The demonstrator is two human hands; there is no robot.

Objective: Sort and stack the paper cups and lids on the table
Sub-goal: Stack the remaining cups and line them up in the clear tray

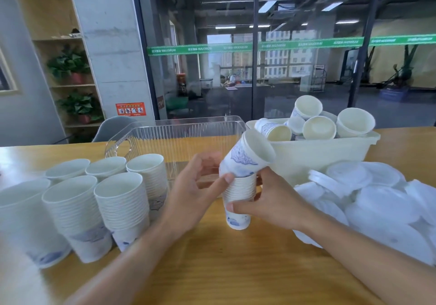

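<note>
Gripping the cup stack with my right hand, my left hand pinches the tilted top cup.

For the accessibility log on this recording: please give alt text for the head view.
Both hands work a small stack of cups on a wooden table: the right hand grips the stack while the left hand holds a tilted cup on its top. Finished cup stacks stand left; a bin of loose cups and a pile of lids sit right.

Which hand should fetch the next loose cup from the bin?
Right. The bin sits on its side, just beyond the right hand; the left hand can steady the stack.
</note>
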